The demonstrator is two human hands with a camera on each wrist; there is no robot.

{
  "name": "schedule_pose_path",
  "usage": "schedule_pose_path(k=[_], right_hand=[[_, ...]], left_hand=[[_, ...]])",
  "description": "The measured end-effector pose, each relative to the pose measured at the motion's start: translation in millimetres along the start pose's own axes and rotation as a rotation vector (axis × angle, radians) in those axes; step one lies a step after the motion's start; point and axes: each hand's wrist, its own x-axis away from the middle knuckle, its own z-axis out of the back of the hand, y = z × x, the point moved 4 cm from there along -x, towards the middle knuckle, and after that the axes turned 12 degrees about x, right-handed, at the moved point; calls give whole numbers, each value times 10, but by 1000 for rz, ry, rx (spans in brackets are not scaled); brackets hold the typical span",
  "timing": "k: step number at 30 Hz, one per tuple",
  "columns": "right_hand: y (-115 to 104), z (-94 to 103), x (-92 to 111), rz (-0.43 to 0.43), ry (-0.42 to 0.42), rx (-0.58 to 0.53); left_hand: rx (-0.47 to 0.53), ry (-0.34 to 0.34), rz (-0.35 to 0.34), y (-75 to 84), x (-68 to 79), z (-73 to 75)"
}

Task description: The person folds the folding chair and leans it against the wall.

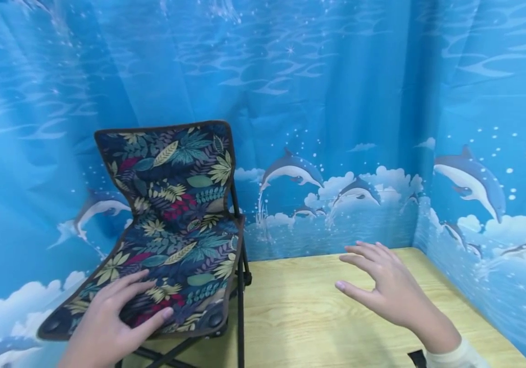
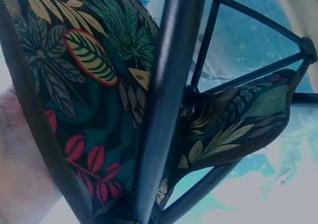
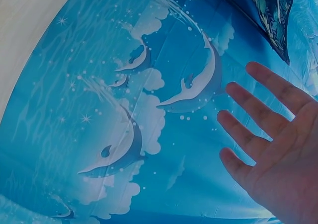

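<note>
Folding chair point(image 1: 171, 225) is standing left of center, leaf-print fabric point(image 1: 175, 148), dark frame point(image 1: 241, 317), back toward the blue dolphin curtain point(image 1: 318, 112). Left hand point(image 1: 102, 323) is extending over the front of the seat point(image 1: 189, 266), fingers loosely bent, thumb apart; can't tell if it's touching fabric. Right hand point(image 1: 386, 287) is hovering above the wood-grain surface point(image 1: 290, 306), right of and well apart from the chair, fingers relaxed and spread, thumb out.
</note>
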Motion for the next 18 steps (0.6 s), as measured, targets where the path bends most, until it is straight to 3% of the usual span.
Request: schedule_pose_path(k=[9,18], right_hand=[[-75,-34,21,-22,1,-51],[-236,-163,-56,4,6,-104]], left_hand=[[23,92,-96,-6,-16,29],[4,83,-73,-48,23,81]])
